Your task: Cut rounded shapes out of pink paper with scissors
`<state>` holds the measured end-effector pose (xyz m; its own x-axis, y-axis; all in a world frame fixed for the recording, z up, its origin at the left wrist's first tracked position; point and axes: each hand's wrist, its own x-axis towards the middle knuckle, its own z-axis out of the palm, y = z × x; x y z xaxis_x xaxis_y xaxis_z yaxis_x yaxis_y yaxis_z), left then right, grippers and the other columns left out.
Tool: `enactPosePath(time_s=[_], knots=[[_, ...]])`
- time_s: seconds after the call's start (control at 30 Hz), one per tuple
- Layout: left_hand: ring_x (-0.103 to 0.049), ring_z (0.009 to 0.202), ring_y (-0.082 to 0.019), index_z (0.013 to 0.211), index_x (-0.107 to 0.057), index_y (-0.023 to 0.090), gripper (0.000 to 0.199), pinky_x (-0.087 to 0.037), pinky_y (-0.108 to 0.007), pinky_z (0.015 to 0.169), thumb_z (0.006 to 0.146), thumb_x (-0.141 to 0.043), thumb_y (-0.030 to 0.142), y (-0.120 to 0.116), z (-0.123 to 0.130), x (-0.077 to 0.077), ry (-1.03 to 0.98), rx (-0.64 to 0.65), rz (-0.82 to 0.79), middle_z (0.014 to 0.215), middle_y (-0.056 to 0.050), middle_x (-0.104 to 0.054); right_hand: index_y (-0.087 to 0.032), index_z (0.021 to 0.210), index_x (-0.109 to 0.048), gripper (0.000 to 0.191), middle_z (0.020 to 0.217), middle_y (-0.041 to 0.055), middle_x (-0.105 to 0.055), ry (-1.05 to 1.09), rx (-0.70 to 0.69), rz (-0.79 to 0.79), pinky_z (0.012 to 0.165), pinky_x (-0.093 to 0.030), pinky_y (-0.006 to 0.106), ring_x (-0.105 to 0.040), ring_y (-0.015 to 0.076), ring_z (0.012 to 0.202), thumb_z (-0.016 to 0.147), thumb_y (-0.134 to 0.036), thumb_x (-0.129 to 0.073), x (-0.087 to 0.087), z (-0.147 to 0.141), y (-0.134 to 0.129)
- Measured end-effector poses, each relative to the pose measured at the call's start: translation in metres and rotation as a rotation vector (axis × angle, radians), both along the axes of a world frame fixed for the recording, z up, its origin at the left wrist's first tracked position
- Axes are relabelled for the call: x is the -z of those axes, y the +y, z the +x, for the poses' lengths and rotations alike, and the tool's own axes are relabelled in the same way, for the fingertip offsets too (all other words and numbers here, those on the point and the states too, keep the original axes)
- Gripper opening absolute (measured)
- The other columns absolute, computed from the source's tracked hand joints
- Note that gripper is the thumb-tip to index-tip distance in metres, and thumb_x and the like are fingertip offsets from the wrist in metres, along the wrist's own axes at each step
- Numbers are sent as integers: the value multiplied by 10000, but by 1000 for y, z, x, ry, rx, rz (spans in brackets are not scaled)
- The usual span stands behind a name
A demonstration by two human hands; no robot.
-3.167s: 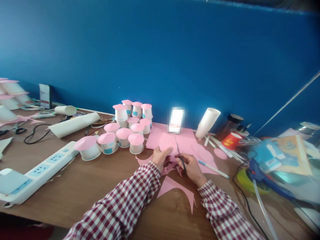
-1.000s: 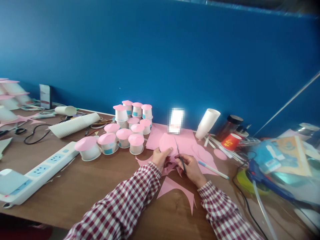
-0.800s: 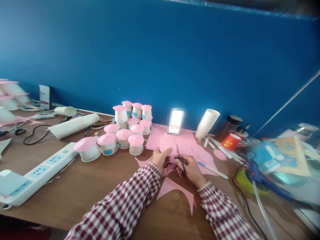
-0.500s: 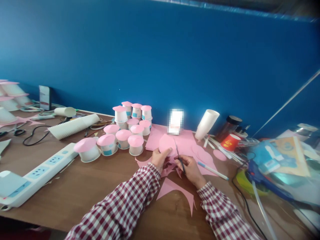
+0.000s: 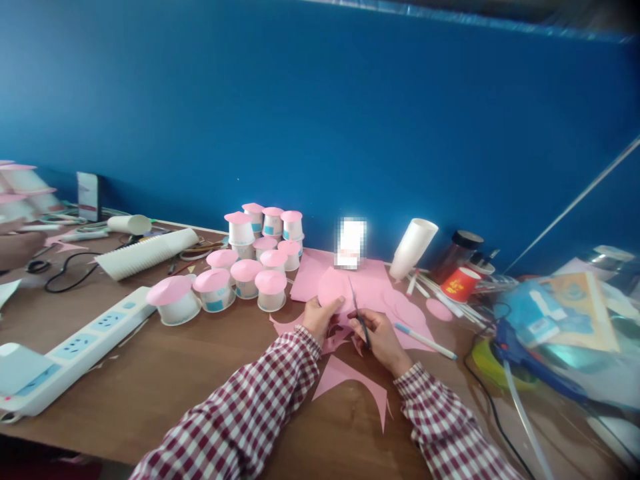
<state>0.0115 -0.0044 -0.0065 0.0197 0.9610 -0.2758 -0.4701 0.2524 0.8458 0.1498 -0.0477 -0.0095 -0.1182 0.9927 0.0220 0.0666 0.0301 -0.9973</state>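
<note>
Pink round paper [image 5: 334,287] is over the big pink sheet [image 5: 373,277], pinched by the left hand [image 5: 321,317], thumb on top, fingertips hidden underneath. In front of the sheet, the right hand [image 5: 379,333] bends inward, fingers curled around scissors [image 5: 355,308]; how wide the blades open is hard to see. Both arms [image 5: 250,400] reach forward. Far left of the sheet, somebody else's hand [image 5: 20,250] is blurry and cut off.

Cups [image 5: 247,288] L of paper [image 5: 370,272], pen [image 5: 426,341] R, pwr strip [image 5: 93,335] front-L

A phone [image 5: 88,196] stands by the blue wall [image 5: 320,113].
</note>
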Motion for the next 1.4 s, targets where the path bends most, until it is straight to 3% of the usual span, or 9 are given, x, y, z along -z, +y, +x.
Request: enactPosePath(time_s=[1.13,1.4], knots=[[-485,387,-81,773,-605,103,352,-388,-186,338,574,-813,305,1,1,0,-57,-23,-4,522,5,-555,-144,938,-622,322,451,-73,-500,-63,18,43,338,-386,202,-457,97,346,802,-434,-653,4,1,2],[-524,442,-90,822,-646,75,348,-419,-189,370,582,-814,262,-1,0,-5,-24,-4,-19,606,-40,-609,-153,932,-606,338,461,-72,-497,-15,9,7,332,-395,204,-456,99,356,778,-447,-672,3,0,2]])
